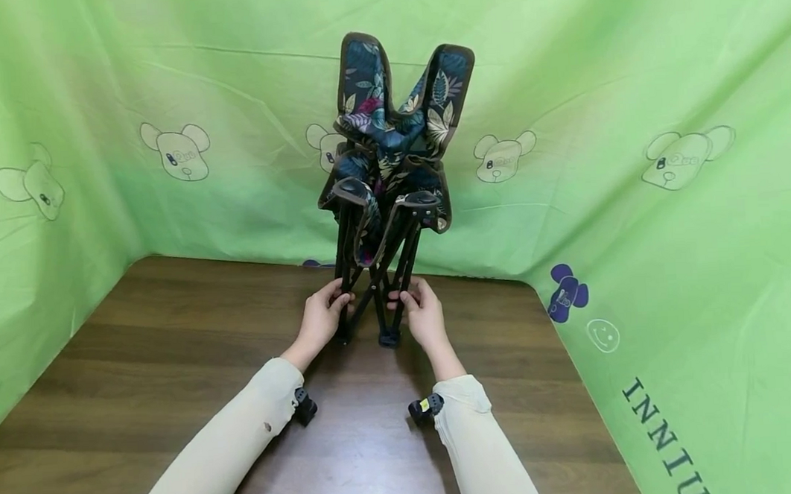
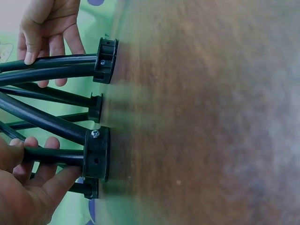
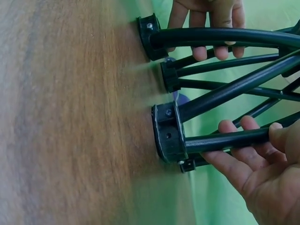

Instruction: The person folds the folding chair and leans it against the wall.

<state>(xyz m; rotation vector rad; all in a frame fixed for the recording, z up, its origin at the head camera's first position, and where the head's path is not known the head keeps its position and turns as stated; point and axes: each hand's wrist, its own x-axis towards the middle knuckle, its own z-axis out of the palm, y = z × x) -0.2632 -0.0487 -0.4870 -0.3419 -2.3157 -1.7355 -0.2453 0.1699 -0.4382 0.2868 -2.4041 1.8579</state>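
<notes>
A partly folded folding chair stands at the back of the table, with dark fabric printed with leaves and flowers bunched above crossed black tube legs. My left hand grips a front leg on the left, low down; thumb and fingers curl round the tube in the left wrist view. On the right, my right hand holds another leg the same way, near its black plastic foot. The feet are close over the wood surface. The chair's rear legs are partly hidden behind the front ones.
The brown wooden table extends in front of the chair and to both sides. Green curtain cloth with printed bear heads hangs close behind and along both sides. Small black wrist cameras sit at both cuffs.
</notes>
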